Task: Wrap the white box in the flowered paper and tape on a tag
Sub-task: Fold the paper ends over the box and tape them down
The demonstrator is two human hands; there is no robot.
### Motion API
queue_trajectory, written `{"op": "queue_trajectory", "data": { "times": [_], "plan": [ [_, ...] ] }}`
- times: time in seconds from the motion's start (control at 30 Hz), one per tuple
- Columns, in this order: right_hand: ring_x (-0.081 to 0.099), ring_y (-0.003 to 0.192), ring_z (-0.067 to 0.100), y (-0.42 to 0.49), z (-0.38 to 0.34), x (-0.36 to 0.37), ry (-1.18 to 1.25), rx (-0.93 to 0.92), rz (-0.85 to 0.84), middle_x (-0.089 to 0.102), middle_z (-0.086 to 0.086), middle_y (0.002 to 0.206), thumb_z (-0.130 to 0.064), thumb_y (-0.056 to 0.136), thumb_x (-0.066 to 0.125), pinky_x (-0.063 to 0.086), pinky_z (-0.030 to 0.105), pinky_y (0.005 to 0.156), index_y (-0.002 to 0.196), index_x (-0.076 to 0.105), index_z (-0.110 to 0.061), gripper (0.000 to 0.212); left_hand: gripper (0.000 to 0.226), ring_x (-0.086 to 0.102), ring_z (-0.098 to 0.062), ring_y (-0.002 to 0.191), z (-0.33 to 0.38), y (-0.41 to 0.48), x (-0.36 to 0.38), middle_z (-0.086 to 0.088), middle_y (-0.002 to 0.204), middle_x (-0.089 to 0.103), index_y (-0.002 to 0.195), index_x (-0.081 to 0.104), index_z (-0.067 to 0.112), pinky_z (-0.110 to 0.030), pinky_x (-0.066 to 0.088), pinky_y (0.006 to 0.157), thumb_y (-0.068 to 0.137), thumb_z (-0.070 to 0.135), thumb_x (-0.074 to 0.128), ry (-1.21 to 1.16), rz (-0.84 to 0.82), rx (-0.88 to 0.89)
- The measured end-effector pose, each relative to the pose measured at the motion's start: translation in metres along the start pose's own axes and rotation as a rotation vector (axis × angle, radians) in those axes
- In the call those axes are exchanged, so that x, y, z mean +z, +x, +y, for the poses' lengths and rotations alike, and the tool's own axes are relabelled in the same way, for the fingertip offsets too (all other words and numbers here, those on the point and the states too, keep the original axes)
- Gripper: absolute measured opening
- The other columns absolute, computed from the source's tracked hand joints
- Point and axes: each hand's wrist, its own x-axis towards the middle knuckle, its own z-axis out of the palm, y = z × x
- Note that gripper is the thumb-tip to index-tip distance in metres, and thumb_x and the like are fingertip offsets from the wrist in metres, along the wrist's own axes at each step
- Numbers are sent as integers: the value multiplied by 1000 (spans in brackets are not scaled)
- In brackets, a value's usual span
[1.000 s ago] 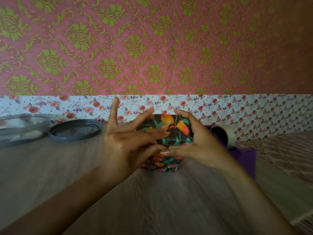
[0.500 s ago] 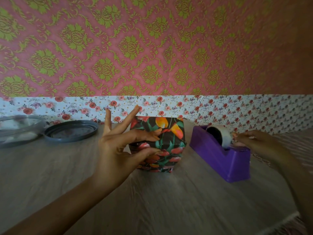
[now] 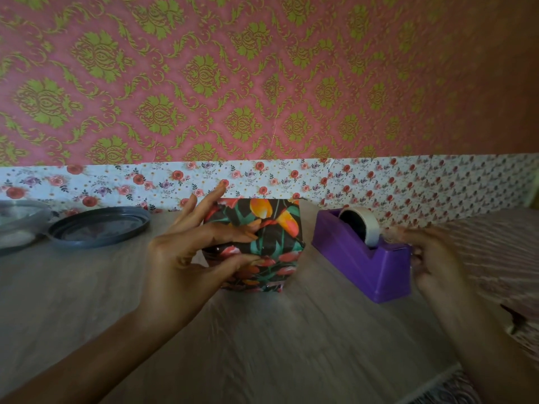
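Wrapped box stands on the wood-grain table near its middle, close to the back edge, and is covered on every visible face by the flowered paper, a dark print with orange and red blooms and green leaves. No white surface of the box is visible. The paper on the near face shows folds meeting toward the centre. Left hand is at the box's left and near side, open, fingers straight: two fingers lie flat across the near face and press on the folded paper, while the others are spread upward past the top left corner. Purple tape dispenser sits on the table just right of the box, apart from it, with a roll of tape seated in its cradle. Right hand is at the dispenser's near right end, by the cutter; it is motion-blurred, and whether it grips tape or anything else cannot be determined. A dark round lid lies flat at the table's far left, and a clear container sits beside it at the frame edge. Behind the table, a flowered strip runs beneath pink and green patterned wallpaper
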Motion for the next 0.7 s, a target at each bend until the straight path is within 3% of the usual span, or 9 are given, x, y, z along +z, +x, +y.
{"op": "queue_trajectory", "data": {
  "times": [0.07,0.13,0.2,0.3,0.4,0.47,0.57,0.67,0.7],
  "plan": [
    [44,35,-1,-8,2,-7,194,-3,-8,54,-9,48,6,83,49,35,11,33,73,49,-12,21,24,45,-14,131,0,-2,1,38,117,56,95,65,29,-54,45,96,75,41,68,-36,7,-15],
    [45,40,-1,-16,7,-14,211,-31,-30,52,-11,45,7,84,47,37,10,37,68,45,-17,29,23,45,-14,130,1,-2,1,28,125,54,94,66,28,-49,48,92,76,43,67,-43,8,-18],
    [46,51,3,-25,16,-20,72,-38,-55,55,-10,53,7,83,50,40,13,44,68,48,-18,29,22,46,-13,130,2,-2,0,25,125,53,94,66,29,-46,49,92,76,40,68,-40,9,-13],
    [47,68,11,-32,24,-27,-114,26,-80,61,-3,78,1,80,59,39,24,65,83,61,-17,18,22,45,-12,130,6,-1,0,38,116,56,95,65,31,-32,50,93,73,33,69,-47,2,3],
    [46,73,11,-35,22,-26,-152,128,-85,63,-2,86,-10,76,64,38,25,69,94,66,-17,20,12,46,-12,129,7,-1,0,41,113,56,82,64,37,-22,48,94,73,30,69,-49,-4,19],
    [42,66,9,-38,21,-22,-107,212,-75,59,-4,75,-13,84,60,36,23,63,88,64,-17,8,14,46,-13,129,6,-2,0,39,115,56,83,65,36,-21,47,95,72,29,70,-60,2,25],
    [40,50,4,-43,24,-18,-8,291,-63,54,-9,50,-19,91,53,32,17,44,78,57,-19,14,13,46,-11,129,7,-4,0,36,118,55,81,65,36,-20,48,93,72,29,71,-60,6,22],
    [39,33,0,-50,24,-12,67,336,-52,52,-11,44,-23,92,51,28,9,33,75,55,-21,18,15,46,-8,128,10,-4,-1,20,122,58,79,64,37,-18,50,88,70,28,71,-48,11,3],
    [38,30,0,-51,24,-11,79,343,-41,52,-11,42,-23,93,50,27,9,32,74,54,-21,19,14,45,-7,128,11,-4,-1,23,122,57,80,66,35,-15,49,87,70,28,71,-44,8,0]
  ]
}}
